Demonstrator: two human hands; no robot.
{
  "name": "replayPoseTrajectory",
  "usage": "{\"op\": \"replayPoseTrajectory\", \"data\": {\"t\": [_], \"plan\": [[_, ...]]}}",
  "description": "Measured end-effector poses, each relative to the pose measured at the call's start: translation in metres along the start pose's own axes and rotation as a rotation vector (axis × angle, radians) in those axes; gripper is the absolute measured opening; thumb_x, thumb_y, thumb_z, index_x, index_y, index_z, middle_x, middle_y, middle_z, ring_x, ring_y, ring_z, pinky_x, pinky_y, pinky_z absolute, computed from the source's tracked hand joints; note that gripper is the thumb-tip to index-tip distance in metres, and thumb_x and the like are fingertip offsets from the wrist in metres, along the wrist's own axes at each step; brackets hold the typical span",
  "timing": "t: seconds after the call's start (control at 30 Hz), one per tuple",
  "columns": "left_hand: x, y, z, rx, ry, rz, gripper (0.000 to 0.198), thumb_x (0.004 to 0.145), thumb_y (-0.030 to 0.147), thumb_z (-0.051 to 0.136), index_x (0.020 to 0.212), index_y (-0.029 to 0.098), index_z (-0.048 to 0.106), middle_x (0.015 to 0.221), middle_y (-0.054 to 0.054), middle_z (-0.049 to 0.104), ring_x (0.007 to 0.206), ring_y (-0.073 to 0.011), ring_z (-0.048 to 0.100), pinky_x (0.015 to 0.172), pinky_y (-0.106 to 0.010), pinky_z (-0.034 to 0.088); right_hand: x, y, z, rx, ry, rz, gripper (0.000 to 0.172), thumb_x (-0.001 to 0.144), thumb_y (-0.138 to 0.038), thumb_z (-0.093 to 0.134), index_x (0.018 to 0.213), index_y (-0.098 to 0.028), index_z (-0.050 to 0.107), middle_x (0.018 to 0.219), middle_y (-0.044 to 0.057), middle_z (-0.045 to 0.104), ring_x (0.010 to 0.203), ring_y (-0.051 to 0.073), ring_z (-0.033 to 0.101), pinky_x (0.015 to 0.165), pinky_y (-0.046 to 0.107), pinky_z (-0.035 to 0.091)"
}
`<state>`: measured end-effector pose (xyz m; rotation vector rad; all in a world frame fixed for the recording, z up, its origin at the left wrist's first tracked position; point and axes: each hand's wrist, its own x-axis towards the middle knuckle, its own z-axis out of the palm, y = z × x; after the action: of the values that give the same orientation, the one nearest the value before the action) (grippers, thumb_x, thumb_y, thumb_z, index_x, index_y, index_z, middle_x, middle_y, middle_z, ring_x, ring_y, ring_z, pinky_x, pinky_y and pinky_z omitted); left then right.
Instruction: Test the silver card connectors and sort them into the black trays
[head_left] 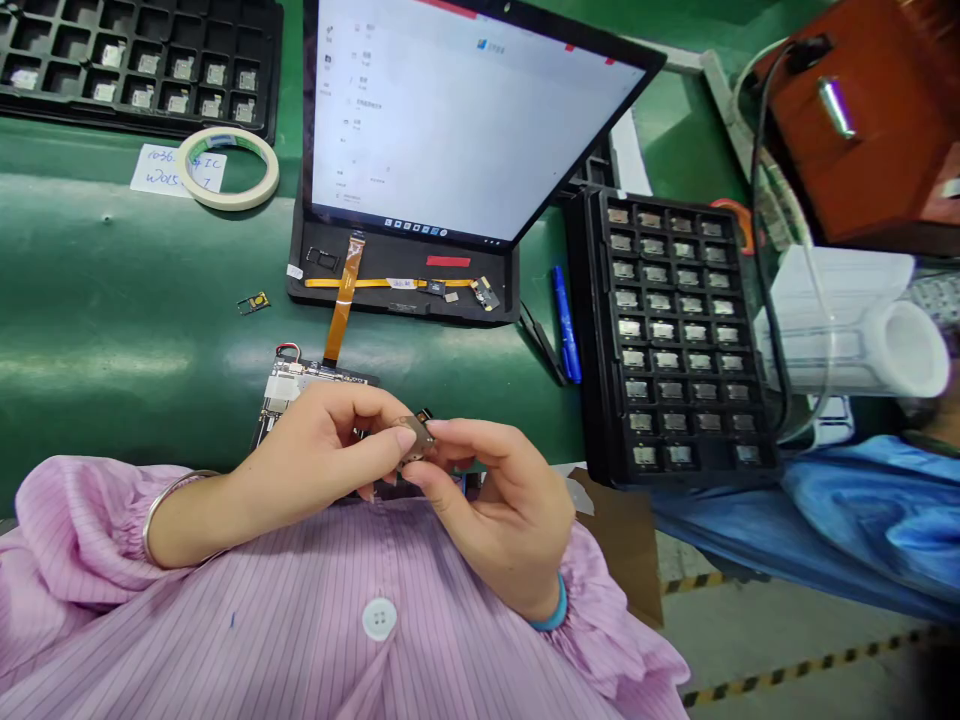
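The left hand [322, 450] and right hand [487, 490] were nearly closed, their fingertips pinching a small metal part [416, 440] between them above the shirt [375, 560]. To the right, a black plastic tray [592, 330] held rows of square metal pieces, one per pocket, on the glossy green counter [112, 300].

Pink striped smock [247, 620] — white button [379, 618]
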<state>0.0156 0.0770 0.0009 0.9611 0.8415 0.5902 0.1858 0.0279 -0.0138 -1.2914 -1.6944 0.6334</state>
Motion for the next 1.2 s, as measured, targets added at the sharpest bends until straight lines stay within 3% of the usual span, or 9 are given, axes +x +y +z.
{"op": "replayPoseTrajectory", "data": {"t": [0.23,0.37,0.47,0.63,0.77,0.93,1.2], "plan": [[0.001,-0.001,-0.002,-0.007,-0.046,-0.07,0.016,0.083,0.024,0.061,0.071,0.015,0.063,0.061,0.002,0.057,0.051,-0.0077,0.05,0.045,-0.015,0.041,-0.001,0.001,0.001,0.005,-0.021,-0.006,0.021,0.084,-0.022,0.075,0.102,-0.025,0.064,0.072,-0.004,0.067,0.059,0.014,0.062,0.058,0.03,0.054],[0.001,-0.003,-0.003,-0.04,-0.096,-0.052,0.016,0.086,0.024,0.06,0.073,0.016,0.062,0.065,0.002,0.056,0.054,-0.0077,0.048,0.047,-0.016,0.04,0.002,0.001,0.001,0.108,-0.039,0.063,0.033,0.082,-0.019,0.076,0.112,-0.026,0.064,0.074,-0.004,0.063,0.06,0.013,0.057,0.057,0.028,0.051],[0.001,-0.004,-0.003,-0.06,-0.14,-0.004,0.017,0.086,0.022,0.061,0.071,0.015,0.061,0.068,0.001,0.055,0.057,-0.0074,0.046,0.049,-0.017,0.038,0.006,0.004,-0.001,0.206,-0.118,0.098,0.039,0.081,-0.024,0.078,0.118,-0.028,0.065,0.082,-0.002,0.061,0.071,0.014,0.056,0.059,0.028,0.05],[0.002,-0.004,-0.002,-0.028,-0.16,0.006,0.017,0.085,0.018,0.061,0.069,0.014,0.061,0.066,0.002,0.054,0.058,-0.0075,0.044,0.052,-0.019,0.037,0.008,0.01,-0.004,0.303,-0.175,0.108,0.032,0.081,-0.031,0.077,0.112,-0.033,0.069,0.096,0.001,0.057,0.089,0.018,0.057,0.073,0.033,0.053],[0.002,-0.005,-0.002,-0.003,-0.157,-0.003,0.009,0.083,0.018,0.062,0.075,0.015,0.066,0.073,0.0,0.057,0.065,-0.0106,0.05,0.059,-0.022,0.041,0.005,0.013,-0.003,0.249,-0.142,0.063,0.03,0.081,-0.026,0.077,0.109,-0.033,0.069,0.102,0.002,0.058,0.094,0.02,0.058,0.08,0.037,0.054],[0.002,-0.009,-0.003,-0.002,-0.161,0.018,0.006,0.082,0.02,0.061,0.079,0.016,0.065,0.078,-0.002,0.059,0.071,-0.0142,0.056,0.063,-0.025,0.045,0.004,0.014,-0.002,0.166,-0.101,-0.021,0.03,0.083,-0.028,0.075,0.111,-0.033,0.068,0.11,0.004,0.061,0.097,0.022,0.06,0.077,0.039,0.055],[0.002,-0.009,-0.004,0.021,-0.21,-0.001,0.005,0.078,0.02,0.061,0.074,0.017,0.063,0.07,-0.001,0.058,0.065,-0.0136,0.055,0.057,-0.024,0.043,0.009,0.013,-0.004,0.224,-0.212,-0.079,0.034,0.089,-0.028,0.068,0.122,-0.032,0.066,0.127,0.004,0.062,0.111,0.024,0.061,0.09,0.04,0.055]]}}
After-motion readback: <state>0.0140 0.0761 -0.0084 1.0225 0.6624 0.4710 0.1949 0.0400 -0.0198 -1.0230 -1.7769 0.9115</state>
